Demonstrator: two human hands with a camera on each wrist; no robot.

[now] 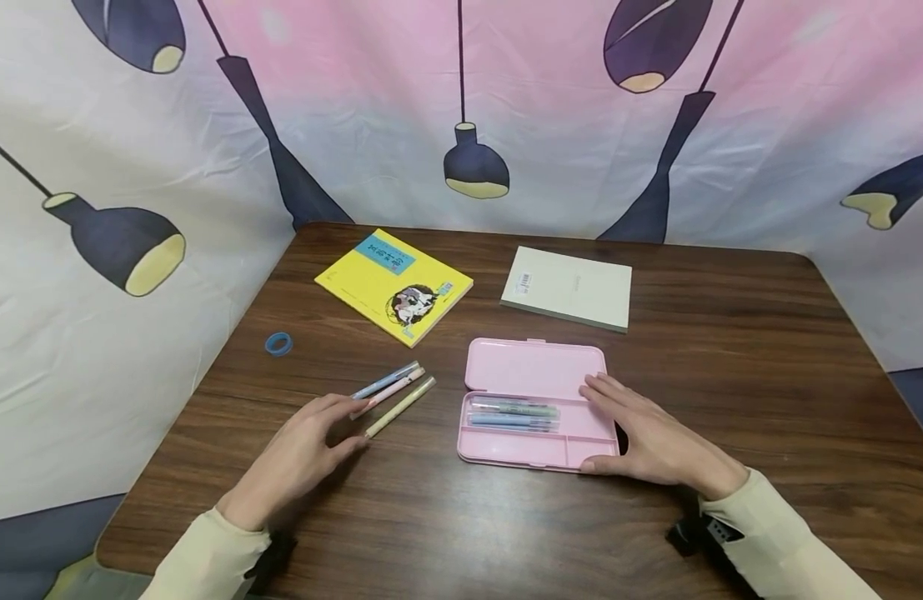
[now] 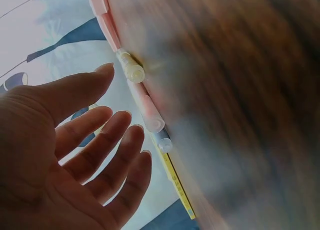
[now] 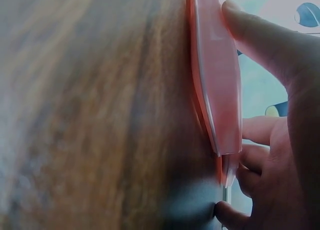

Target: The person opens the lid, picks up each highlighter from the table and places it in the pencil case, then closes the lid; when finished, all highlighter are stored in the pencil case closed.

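Your left grip (image 1: 303,446), nearer, is parted, holding nothing, three pens (image 1: 396,387) lying just forward-right, long axes slanting that way across the desk (image 1: 716,342); your right hand (image 1: 649,437) rests spread on the pink case (image 1: 532,367).

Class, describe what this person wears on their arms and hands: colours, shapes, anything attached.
The left sleeve and right sleeve are pale cream, ending near the wrists. Black gear shows under the right wrist; a dark, partly hidden shape sits under the left. The left hand and right hand show no gloves or rings.
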